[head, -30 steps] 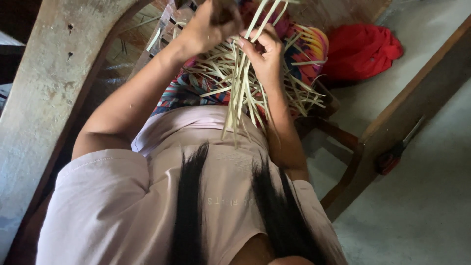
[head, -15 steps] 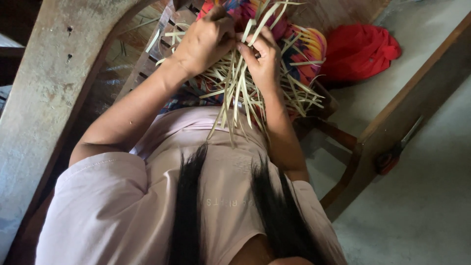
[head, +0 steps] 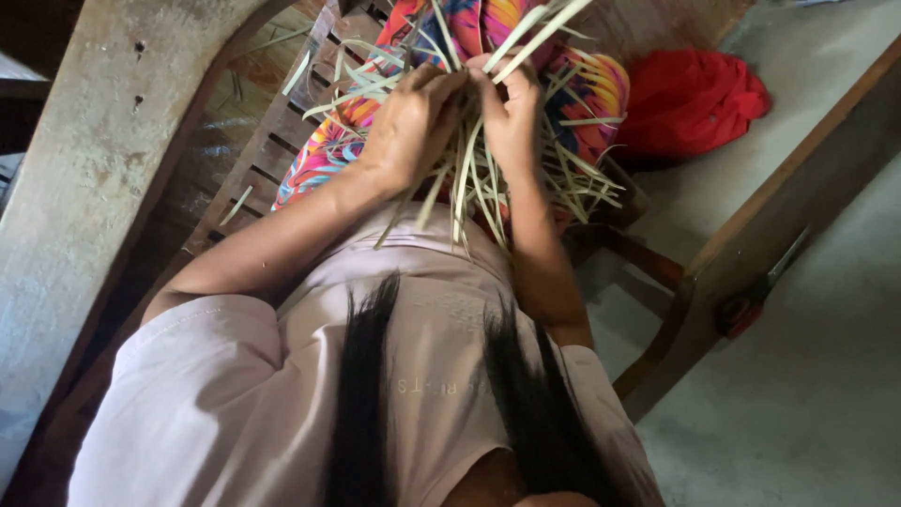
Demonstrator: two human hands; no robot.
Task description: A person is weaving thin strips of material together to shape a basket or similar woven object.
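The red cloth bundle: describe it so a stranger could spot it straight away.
Start at the slatted wooden seat where both hands work pale straw strips, and look past the multicoloured fabric to its far right end. There the red cloth bundle lies crumpled by the grey floor. It is plain solid red, unlike the patterned fabric beside it.

Rustic home or porch used for handcraft. Bare concrete floor (head: 807, 413) at 4 o'clock; weathered wooden beam (head: 84, 178) at 9; slatted wooden seat (head: 253, 169) at 10; wooden frame (head: 770, 216) at 3; red cloth (head: 690, 99) at 1.
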